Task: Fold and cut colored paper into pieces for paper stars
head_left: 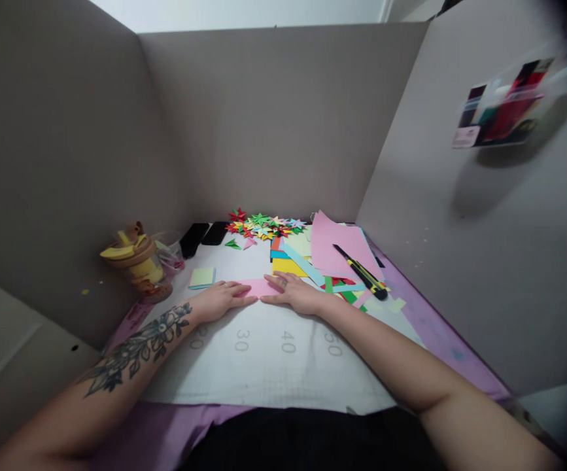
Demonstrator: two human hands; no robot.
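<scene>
A pink strip of paper [257, 287] lies on the white sheet between my two hands, partly hidden under the fingers. My left hand [219, 299] rests on its left part, fingers stretched out flat. From the other side my right hand [295, 293] lies on the right part, its fingers also extended and apart. The two thumbs nearly meet at the strip's near edge. Left of my left hand sits a small stack of pale green and blue square papers [202, 278]. Beyond my right hand is a yellow paper [289, 267].
Colourful folded paper stars [262, 226] lie at the back. A black and yellow box cutter [361, 273] rests on pink sheets [337, 245], near scattered paper strips [307, 265]. Two black phones [195, 239] and a clay pot [138, 258] stand left. Grey panels [283, 124] enclose the table.
</scene>
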